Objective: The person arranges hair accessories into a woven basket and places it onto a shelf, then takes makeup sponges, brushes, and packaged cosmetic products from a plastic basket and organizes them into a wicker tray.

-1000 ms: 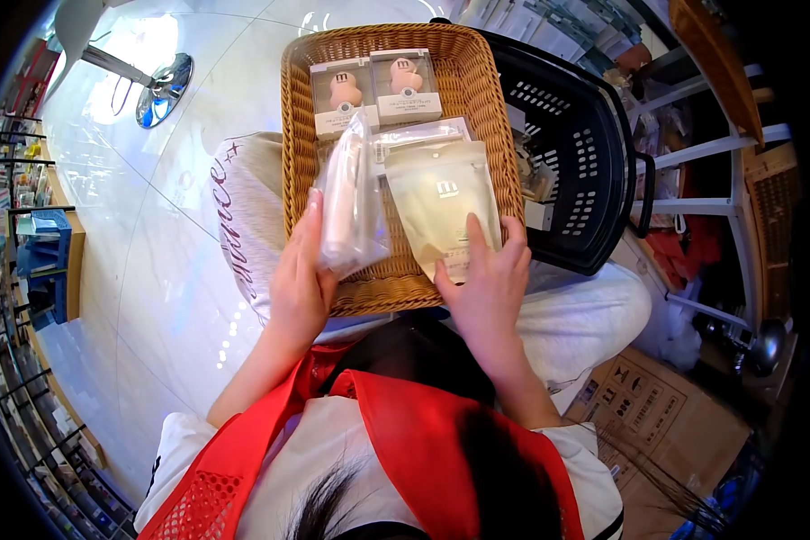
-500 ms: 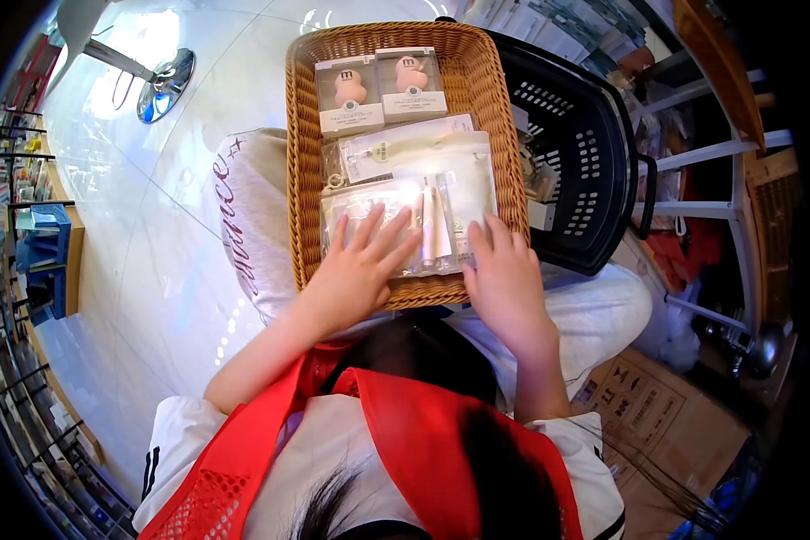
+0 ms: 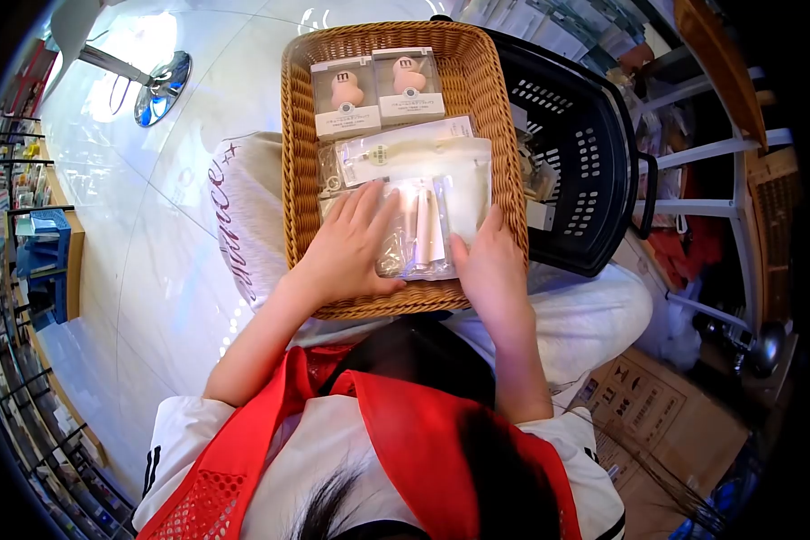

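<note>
A brown wicker basket (image 3: 295,108) rests on my lap with packaged goods in it. My left hand (image 3: 346,247) lies over the left part of the packets, fingers stretched out and thumb by the near edge of a clear packet. That clear plastic packet (image 3: 418,256) contains pale tube-like items. My right hand (image 3: 495,270) is at the packet's right edge, thumb touching it and fingers apart along the basket's right inner side. Beyond lie flat white packets (image 3: 466,171). Two boxes with pink makeup sponges, one box (image 3: 343,99) left and another box (image 3: 409,85) right, stand at the far end.
A black perforated plastic basket (image 3: 594,171) stands right of the wicker one. A cardboard box (image 3: 661,405) is on the floor at lower right. Shelves of goods (image 3: 18,270) line the left. A chrome stool base (image 3: 162,88) stands at upper left.
My left hand has shifted slightly left and flattened over the packets. The clear packet has moved left and a little nearer me. My right thumb has come against its right edge.
</note>
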Demonstrator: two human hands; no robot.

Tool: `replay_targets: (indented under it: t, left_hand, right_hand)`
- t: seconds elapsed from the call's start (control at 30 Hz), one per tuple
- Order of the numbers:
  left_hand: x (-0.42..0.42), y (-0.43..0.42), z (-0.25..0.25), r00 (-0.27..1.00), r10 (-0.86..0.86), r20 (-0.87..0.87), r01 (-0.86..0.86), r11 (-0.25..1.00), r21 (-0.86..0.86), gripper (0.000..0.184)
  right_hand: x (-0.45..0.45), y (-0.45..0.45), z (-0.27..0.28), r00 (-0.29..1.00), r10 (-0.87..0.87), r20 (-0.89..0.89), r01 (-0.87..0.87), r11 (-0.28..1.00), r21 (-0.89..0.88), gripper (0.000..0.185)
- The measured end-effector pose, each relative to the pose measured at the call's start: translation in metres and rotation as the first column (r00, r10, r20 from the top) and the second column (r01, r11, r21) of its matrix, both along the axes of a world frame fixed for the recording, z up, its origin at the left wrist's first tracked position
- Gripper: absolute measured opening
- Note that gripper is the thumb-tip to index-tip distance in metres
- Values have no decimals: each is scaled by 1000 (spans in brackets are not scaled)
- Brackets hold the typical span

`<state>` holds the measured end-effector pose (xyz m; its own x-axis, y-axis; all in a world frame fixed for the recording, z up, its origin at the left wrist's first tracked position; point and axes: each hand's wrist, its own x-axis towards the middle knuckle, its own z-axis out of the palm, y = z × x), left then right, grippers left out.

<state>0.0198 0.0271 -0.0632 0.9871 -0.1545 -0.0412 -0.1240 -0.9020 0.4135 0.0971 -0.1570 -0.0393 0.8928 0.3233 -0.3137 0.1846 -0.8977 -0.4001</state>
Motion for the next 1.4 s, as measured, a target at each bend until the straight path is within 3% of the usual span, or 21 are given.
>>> replay_targets:
  t: [0.1, 0.2, 0.3, 0.4, 0.47, 0.53, 0.6, 0.63, 0.73, 0.77, 0.87, 0.9, 1.0, 1.07, 1.13, 1.23, 1.4]
  left_hand:
    - [-1, 1, 1, 999, 17, 29, -15, 999, -51, 104]
    - [-1, 1, 0, 1000, 23, 7, -23, 998, -64, 108]
    - [0, 3, 5, 1000, 25, -5, -25, 996, -84, 108]
    - [1, 8, 10, 1000, 14, 19, -11, 991, -131, 105]
    - [3, 9, 8, 1000, 1, -12, -2, 998, -68, 106]
    - [2, 8, 0, 1000, -14, -2, 14, 1000, -6, 106]
    - [2, 6, -11, 998, -35, 45, 32, 998, 57, 106]
    - [2, 6, -12, 998, -47, 41, 45, 998, 54, 106]
    - [3, 13, -10, 996, -88, 18, 87, 995, 53, 101]
    - [5, 15, -5, 994, -105, 4, 104, 993, 56, 95]
    - [23, 18, 1, 995, -54, 80, 48, 996, 76, 74]
    - [32, 17, 0, 992, -16, 124, 7, 997, 79, 66]
    - [61, 10, -5, 971, 91, 220, -128, 979, 159, 55]
    - [74, 9, -16, 981, 102, 168, -143, 957, 254, 58]
    - [82, 9, -19, 991, 113, 77, -131, 942, 310, 57]
    - [89, 18, -14, 997, 74, -16, -66, 952, 298, 55]
    - [90, 29, -16, 996, -77, 56, 61, 969, 237, 57]
  right_hand:
    - [4, 4, -1, 988, -156, -11, 156, 988, 13, 54]
    - [7, -6, -29, 990, -120, 78, 92, 952, 291, 36]
    - [16, -16, -34, 951, -201, -233, 302, 756, 580, 25]
    - [24, -33, -20, 945, -208, -252, 327, 634, 701, 13]
    - [28, -42, 7, 952, -275, -134, 275, 576, 770, 8]
    - [34, -57, 23, 903, -407, -138, 342, 486, 805, 8]
    - [40, -72, 34, 878, -458, -143, 332, 364, 870, 10]
    - [44, -77, 31, 876, -445, -188, 319, 240, 917, 11]
    - [49, -82, 18, 831, -432, -350, 375, -28, 926, 10]
    - [51, -93, 2, 838, -340, -428, 420, -99, 902, 11]
    - [49, -88, -29, 824, -206, -528, 474, -261, 841, 12]
    - [47, -85, -36, 776, -252, -578, 530, -235, 815, 18]
    - [43, -83, -50, 728, 90, -680, 650, -407, 642, 25]
    - [42, -91, -66, 723, 295, -625, 682, -452, 575, 30]
    - [40, -93, -67, 727, 256, -637, 669, -472, 574, 30]
    - [43, -100, -78, 708, 438, -554, 704, -490, 514, 31]
    - [43, -96, -79, 716, 426, -554, 695, -513, 504, 32]
